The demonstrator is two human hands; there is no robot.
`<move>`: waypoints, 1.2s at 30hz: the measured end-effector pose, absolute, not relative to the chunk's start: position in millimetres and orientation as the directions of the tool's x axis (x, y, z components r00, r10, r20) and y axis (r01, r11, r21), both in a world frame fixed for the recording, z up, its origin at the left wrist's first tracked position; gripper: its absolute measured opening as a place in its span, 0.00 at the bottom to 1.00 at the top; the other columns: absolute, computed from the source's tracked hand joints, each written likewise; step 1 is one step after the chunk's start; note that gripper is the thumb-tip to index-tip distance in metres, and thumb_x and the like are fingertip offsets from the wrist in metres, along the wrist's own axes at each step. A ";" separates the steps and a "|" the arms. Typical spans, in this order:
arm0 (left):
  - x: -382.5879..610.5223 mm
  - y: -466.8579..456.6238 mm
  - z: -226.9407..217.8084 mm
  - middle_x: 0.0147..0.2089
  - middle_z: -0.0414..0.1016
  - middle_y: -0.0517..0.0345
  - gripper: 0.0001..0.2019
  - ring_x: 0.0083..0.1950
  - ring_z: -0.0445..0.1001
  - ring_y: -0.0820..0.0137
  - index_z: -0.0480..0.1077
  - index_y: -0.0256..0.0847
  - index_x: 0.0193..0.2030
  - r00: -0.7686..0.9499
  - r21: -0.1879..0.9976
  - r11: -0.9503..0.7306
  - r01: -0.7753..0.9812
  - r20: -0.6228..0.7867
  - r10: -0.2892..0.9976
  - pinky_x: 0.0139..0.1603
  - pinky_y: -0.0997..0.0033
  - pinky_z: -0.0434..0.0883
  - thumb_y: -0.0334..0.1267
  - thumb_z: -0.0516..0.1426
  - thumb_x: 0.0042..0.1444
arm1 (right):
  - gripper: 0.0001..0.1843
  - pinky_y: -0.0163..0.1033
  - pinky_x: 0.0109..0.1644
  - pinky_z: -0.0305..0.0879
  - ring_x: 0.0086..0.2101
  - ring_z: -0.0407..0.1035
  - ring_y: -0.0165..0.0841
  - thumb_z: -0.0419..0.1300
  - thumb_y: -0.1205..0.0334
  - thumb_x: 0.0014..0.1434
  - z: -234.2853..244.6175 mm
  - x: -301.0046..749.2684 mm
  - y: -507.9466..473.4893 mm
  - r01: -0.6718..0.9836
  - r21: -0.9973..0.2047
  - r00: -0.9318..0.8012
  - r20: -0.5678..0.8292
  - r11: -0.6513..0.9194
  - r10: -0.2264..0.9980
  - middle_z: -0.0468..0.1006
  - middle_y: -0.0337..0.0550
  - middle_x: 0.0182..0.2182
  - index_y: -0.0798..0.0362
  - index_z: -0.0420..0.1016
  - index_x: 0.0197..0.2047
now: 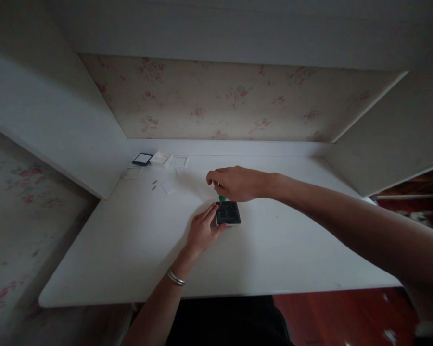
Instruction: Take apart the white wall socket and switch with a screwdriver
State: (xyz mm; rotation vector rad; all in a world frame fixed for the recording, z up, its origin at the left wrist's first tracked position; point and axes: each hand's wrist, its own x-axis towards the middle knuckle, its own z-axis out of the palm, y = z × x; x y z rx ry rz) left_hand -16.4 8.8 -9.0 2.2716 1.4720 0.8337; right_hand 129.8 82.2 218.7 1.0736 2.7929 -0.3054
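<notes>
In the head view, a small square box (228, 213) with a black face and white sides lies on the white table. My left hand (201, 229) grips it from the left, with fingers at its upper left corner and the thumb along the near edge. Above the far left corner is my right hand (238, 184), closed around a screwdriver with a green handle (222, 198). Most of that tool is hidden by the hand, and its tip seems to meet the corner of the black face.
At the back left lie a dark square plate (142, 159), a white open box (161, 159) and a white frame (181, 162). Two small screws (154, 185) rest beside a thin white piece (167, 187). A floral wall panel (223, 101) closes off the back.
</notes>
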 end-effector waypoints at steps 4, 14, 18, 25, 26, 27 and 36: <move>-16.8 9.1 -9.5 0.67 0.61 0.51 0.30 0.65 0.63 0.59 0.56 0.44 0.66 0.302 0.539 -0.425 0.727 0.304 0.903 0.60 0.55 0.66 0.51 0.55 0.59 | 0.22 0.37 0.33 0.60 0.37 0.71 0.38 0.59 0.59 0.55 218.4 132.4 82.4 0.652 -0.171 -0.754 -0.248 0.739 0.608 0.73 0.50 0.48 0.50 0.66 0.53; -16.1 8.1 -6.9 0.65 0.63 0.48 0.30 0.64 0.64 0.59 0.57 0.42 0.65 0.300 0.530 -0.421 0.736 0.303 0.905 0.60 0.56 0.66 0.51 0.56 0.59 | 0.22 0.37 0.31 0.58 0.36 0.72 0.38 0.58 0.58 0.56 220.0 126.6 72.5 0.663 -0.138 -0.743 -0.237 0.735 0.626 0.74 0.48 0.48 0.47 0.66 0.54; -15.8 7.9 -6.3 0.66 0.62 0.50 0.31 0.65 0.63 0.59 0.55 0.44 0.66 0.299 0.533 -0.423 0.733 0.307 0.904 0.60 0.56 0.66 0.51 0.56 0.59 | 0.19 0.41 0.34 0.60 0.38 0.72 0.43 0.46 0.51 0.65 216.6 124.4 73.3 0.729 -0.024 -0.677 -0.170 0.684 0.716 0.77 0.52 0.38 0.53 0.73 0.43; -16.0 9.2 -10.3 0.66 0.62 0.50 0.30 0.64 0.64 0.60 0.57 0.44 0.65 0.302 0.537 -0.438 0.721 0.326 0.896 0.62 0.57 0.65 0.50 0.56 0.59 | 0.20 0.38 0.32 0.59 0.35 0.72 0.37 0.55 0.57 0.60 217.2 129.9 75.0 0.691 -0.136 -0.721 -0.198 0.710 0.664 0.72 0.50 0.50 0.48 0.64 0.55; -15.9 9.2 -10.6 0.66 0.62 0.50 0.30 0.64 0.64 0.60 0.57 0.44 0.65 0.301 0.534 -0.437 0.724 0.326 0.896 0.62 0.57 0.65 0.50 0.56 0.59 | 0.19 0.39 0.32 0.59 0.35 0.72 0.39 0.54 0.52 0.61 216.6 129.4 74.2 0.729 -0.102 -0.682 -0.183 0.677 0.708 0.74 0.51 0.47 0.50 0.65 0.53; -15.8 9.1 -10.8 0.66 0.62 0.50 0.30 0.65 0.63 0.60 0.56 0.44 0.66 0.300 0.532 -0.435 0.726 0.325 0.897 0.62 0.57 0.65 0.50 0.56 0.59 | 0.19 0.39 0.33 0.59 0.36 0.72 0.41 0.51 0.49 0.63 215.5 128.7 73.4 0.756 -0.072 -0.652 -0.159 0.650 0.741 0.75 0.52 0.44 0.51 0.67 0.51; -15.7 8.4 -9.9 0.65 0.64 0.48 0.30 0.64 0.64 0.59 0.57 0.43 0.65 0.305 0.530 -0.427 0.732 0.305 0.902 0.60 0.57 0.66 0.51 0.55 0.59 | 0.19 0.37 0.32 0.58 0.36 0.71 0.38 0.58 0.55 0.54 218.5 125.7 67.7 0.730 -0.144 -0.682 -0.215 0.668 0.699 0.74 0.48 0.47 0.48 0.69 0.50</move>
